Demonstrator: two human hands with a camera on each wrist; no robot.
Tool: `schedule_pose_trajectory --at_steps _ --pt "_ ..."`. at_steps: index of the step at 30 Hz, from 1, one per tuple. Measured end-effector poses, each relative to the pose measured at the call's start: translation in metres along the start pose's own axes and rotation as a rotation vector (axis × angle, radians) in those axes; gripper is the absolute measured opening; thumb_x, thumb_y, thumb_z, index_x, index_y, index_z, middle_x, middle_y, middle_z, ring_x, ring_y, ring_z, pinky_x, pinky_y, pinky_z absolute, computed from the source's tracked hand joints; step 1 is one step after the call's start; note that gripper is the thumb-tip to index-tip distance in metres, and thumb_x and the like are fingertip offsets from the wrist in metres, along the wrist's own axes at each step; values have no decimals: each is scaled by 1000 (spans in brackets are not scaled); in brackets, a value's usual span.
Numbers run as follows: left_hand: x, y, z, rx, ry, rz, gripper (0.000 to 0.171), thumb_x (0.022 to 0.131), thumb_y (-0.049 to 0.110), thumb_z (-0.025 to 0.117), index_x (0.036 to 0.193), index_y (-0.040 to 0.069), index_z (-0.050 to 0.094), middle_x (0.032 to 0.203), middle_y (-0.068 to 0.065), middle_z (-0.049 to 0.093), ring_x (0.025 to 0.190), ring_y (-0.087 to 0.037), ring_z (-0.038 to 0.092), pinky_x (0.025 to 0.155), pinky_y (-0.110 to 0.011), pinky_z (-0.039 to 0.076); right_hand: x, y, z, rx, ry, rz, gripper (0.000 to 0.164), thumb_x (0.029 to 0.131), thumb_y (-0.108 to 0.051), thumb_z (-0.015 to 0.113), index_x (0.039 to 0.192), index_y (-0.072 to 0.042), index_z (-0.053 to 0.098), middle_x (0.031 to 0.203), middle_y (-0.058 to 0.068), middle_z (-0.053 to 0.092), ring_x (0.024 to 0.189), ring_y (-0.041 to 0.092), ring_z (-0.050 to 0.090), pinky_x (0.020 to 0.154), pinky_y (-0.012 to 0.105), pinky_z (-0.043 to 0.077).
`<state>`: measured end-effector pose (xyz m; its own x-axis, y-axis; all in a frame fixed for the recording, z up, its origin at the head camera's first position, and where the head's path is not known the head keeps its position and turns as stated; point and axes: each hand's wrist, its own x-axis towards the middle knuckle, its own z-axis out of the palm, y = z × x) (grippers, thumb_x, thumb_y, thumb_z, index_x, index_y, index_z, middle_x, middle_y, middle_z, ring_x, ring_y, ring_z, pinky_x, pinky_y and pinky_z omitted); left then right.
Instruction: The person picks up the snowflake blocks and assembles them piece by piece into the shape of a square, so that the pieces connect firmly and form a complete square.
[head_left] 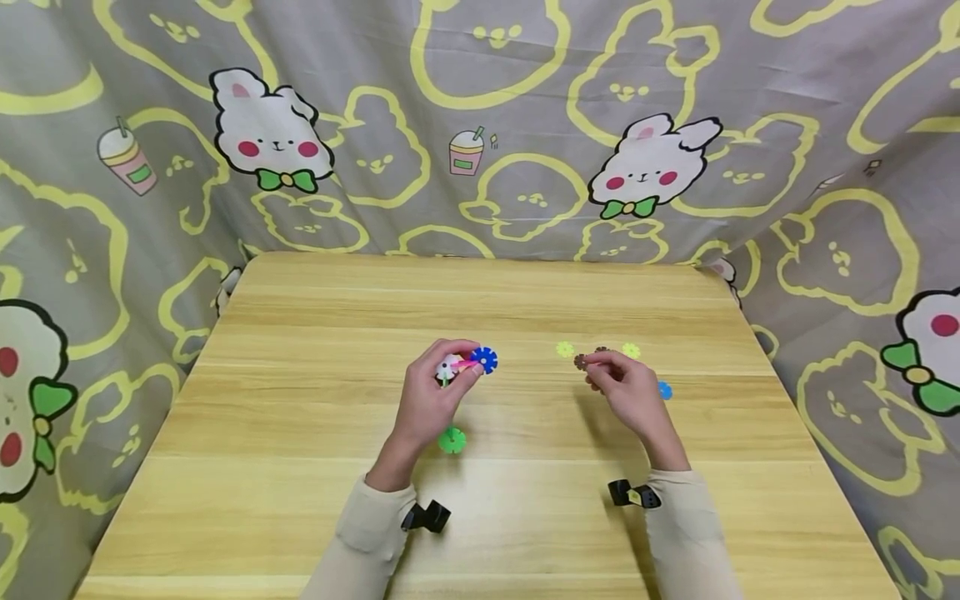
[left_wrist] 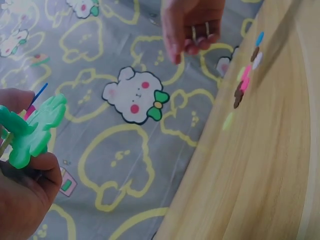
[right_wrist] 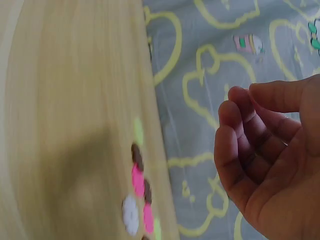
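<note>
My left hand grips several notched plastic discs joined together. A dark blue disc faces up at its fingertips, with a pink disc edge-on beside it and a white disc behind. Below the wrist side hangs a green disc, which looms large in the left wrist view. Over the right side of the table, my right hand has loosely curled fingers, thumb tip against the index finger, and nothing between them. In the head view it overlaps loose discs, including a brown disc.
Loose discs lie in a cluster at the right: yellow-green discs, a light blue disc, pink discs and a white disc. The wooden table meets a patterned curtain at the back and sides.
</note>
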<state>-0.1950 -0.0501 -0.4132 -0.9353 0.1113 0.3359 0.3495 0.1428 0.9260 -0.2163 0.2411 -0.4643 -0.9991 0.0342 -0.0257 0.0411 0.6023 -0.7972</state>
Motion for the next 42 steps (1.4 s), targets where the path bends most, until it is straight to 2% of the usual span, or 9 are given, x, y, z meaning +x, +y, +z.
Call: schedule_pose_trajectory --at_steps 7,10,15,19,23,30,34,38,42 --pt "-1 -3 1 -18 3 -25 23 88 2 67 111 -1 66 103 -16 66 82 -8 58 67 -19 51 2 17 -4 -148 21 37 24 96 -26 60 114 -13 68 89 12 69 69 22 58 52 25 40" --pt "0 -4 2 -18 -2 -23 23 88 2 67 111 -2 66 104 -16 66 84 -8 58 68 -19 51 2 26 -5 -229 39 34 23 95 -23 59 113 -13 69 87 10 68 66 17 55 56 26 41" --pt "0 -4 2 -11 0 -19 23 88 3 68 110 -1 66 105 -16 66 84 -9 59 68 -19 51 2 41 -8 -331 55 17 23 94 -18 57 113 -9 68 90 8 70 75 19 61 68 30 45" --pt "1 -4 3 -11 -2 -17 22 88 2 68 110 -1 67 105 -16 67 86 -15 60 69 -18 51 3 49 -10 -361 31 36 23 94 -18 57 112 -8 68 91 8 70 78 21 62 67 30 45" --pt "2 -4 4 -15 -3 -14 22 88 2 68 109 -2 67 105 -17 67 88 -20 61 72 -18 51 4 54 -12 -397 -2 73 25 93 -21 58 113 -9 67 92 9 68 75 20 58 62 28 41" --pt "2 -4 4 -15 -9 -17 21 87 2 68 109 -2 67 105 -17 67 89 -18 61 74 -18 52 4 61 -14 -471 -52 113 37 90 -29 65 123 -10 64 98 11 66 83 24 58 64 31 42" --pt "3 -4 5 -13 -12 -20 21 88 2 68 109 -1 67 105 -17 67 89 -15 61 74 -18 52 5 63 -13 -481 -85 139 41 91 -26 65 128 -10 61 98 11 65 78 21 55 59 29 40" --pt "2 -3 5 -7 -8 -19 21 88 2 68 109 -1 67 104 -17 67 87 -9 60 73 -18 51 5 64 -12 -490 -89 143 37 91 -25 65 124 -9 63 96 11 64 78 23 55 59 31 41" --pt "2 -3 4 1 -7 -10 22 87 2 68 109 -1 67 101 -17 67 83 -7 58 70 -18 50 4 63 -13 -496 -74 129 29 89 -24 68 112 -7 62 96 14 62 85 28 56 65 35 43"
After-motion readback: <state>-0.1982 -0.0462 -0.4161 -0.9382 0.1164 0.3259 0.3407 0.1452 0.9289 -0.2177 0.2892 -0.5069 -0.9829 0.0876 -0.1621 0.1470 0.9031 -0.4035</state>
